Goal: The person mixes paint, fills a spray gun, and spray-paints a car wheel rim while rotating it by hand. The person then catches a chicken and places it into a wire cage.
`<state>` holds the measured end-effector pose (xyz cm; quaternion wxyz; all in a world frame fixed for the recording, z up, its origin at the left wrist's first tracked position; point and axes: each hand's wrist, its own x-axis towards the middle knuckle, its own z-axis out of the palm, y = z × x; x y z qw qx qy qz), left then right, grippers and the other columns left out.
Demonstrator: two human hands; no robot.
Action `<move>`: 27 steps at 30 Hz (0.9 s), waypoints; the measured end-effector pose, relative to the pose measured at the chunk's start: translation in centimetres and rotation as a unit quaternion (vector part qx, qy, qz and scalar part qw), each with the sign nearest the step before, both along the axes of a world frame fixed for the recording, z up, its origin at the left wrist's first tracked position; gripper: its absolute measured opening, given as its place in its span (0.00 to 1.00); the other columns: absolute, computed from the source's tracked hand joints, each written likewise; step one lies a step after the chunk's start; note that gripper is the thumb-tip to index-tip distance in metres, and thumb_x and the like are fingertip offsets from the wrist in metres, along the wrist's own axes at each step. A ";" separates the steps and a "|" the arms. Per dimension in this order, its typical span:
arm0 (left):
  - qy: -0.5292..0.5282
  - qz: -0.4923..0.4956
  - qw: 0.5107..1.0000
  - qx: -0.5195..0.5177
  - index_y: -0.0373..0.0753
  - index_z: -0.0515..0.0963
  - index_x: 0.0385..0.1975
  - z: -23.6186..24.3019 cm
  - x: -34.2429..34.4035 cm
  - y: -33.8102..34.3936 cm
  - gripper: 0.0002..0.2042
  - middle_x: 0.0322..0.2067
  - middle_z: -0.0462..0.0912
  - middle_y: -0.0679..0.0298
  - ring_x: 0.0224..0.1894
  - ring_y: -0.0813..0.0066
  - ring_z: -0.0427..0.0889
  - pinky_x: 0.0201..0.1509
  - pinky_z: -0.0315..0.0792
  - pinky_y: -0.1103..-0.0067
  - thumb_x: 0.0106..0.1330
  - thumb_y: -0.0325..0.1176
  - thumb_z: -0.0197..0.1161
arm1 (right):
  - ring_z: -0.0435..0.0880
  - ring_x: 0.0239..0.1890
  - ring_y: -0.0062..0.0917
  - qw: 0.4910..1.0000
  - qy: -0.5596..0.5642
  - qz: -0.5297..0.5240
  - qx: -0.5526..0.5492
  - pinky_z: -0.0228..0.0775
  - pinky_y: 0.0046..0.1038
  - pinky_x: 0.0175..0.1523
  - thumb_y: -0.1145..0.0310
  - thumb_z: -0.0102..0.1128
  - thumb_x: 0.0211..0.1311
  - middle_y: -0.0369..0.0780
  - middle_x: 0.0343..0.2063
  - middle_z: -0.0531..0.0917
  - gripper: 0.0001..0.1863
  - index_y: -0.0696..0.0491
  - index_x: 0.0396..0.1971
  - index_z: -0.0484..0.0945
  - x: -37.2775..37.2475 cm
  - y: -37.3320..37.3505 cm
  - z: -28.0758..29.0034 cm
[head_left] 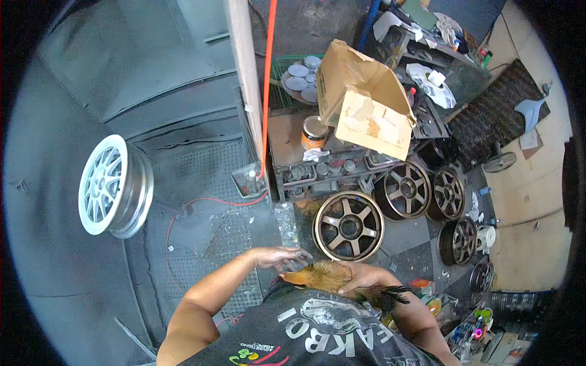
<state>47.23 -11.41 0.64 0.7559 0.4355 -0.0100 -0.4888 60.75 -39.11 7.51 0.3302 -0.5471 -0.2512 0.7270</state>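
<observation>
A chicken [323, 276] with golden-brown neck feathers and a black tail lies across the front of my body, its tail toward the right. My right hand [360, 276] wraps round its body from the right and holds it against my shirt. Just beyond the golden neck end is my left hand [284, 257], its fingers stretched to the right, with grey-looking fingertips. Whether those fingertips touch the feathers cannot be made out. The bird's head is hard to distinguish.
A bronze wheel rim [349, 227] stands just ahead, with several more to the right. At left is a silver-white rim [113, 186]. A cluttered bench ahead bears a cardboard box [372, 100] and a paint can [314, 131]. A red hose [268, 91] hangs down and crosses the floor.
</observation>
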 end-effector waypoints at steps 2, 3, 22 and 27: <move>0.074 0.186 0.967 -0.158 0.46 0.54 0.66 -0.8 -1.2 -2.4 0.34 0.63 0.61 0.58 0.61 0.64 0.64 0.54 0.69 0.71 0.64 0.60 0.45 | 0.67 0.58 0.25 0.998 0.038 -0.046 -0.007 0.55 0.28 0.64 0.68 0.74 0.42 0.41 0.57 0.69 0.47 0.56 0.62 0.55 0.5 1.0 2.2; 0.090 0.242 0.941 -0.220 0.44 0.52 0.66 0.5 -1.7 -3.2 0.34 0.63 0.58 0.57 0.63 0.63 0.62 0.62 0.62 0.70 0.65 0.59 0.43 | 0.66 0.58 0.26 0.999 -0.001 -0.050 0.019 0.55 0.29 0.65 0.69 0.73 0.42 0.41 0.57 0.69 0.47 0.56 0.62 0.55 0.9 1.5 3.6; -0.148 0.323 0.935 0.006 0.32 0.48 0.62 8.1 11.3 -16.4 0.37 0.59 0.61 0.56 0.62 0.67 0.59 0.67 0.53 0.72 0.59 0.36 0.64 | 0.62 0.62 0.30 0.902 -0.034 -0.425 0.067 0.57 0.33 0.65 0.77 0.72 0.36 0.43 0.59 0.63 0.56 0.56 0.66 0.45 3.8 -8.6 6.5; -0.142 0.410 0.901 0.028 0.37 0.61 0.55 7.9 15.8 -20.2 0.28 0.45 0.74 0.66 0.50 0.76 0.72 0.58 0.66 0.77 0.56 0.28 0.67 | 0.68 0.58 0.32 0.842 -0.103 -0.513 0.134 0.63 0.33 0.61 0.76 0.70 0.39 0.43 0.56 0.67 0.52 0.52 0.66 0.48 4.4 -8.0 6.9</move>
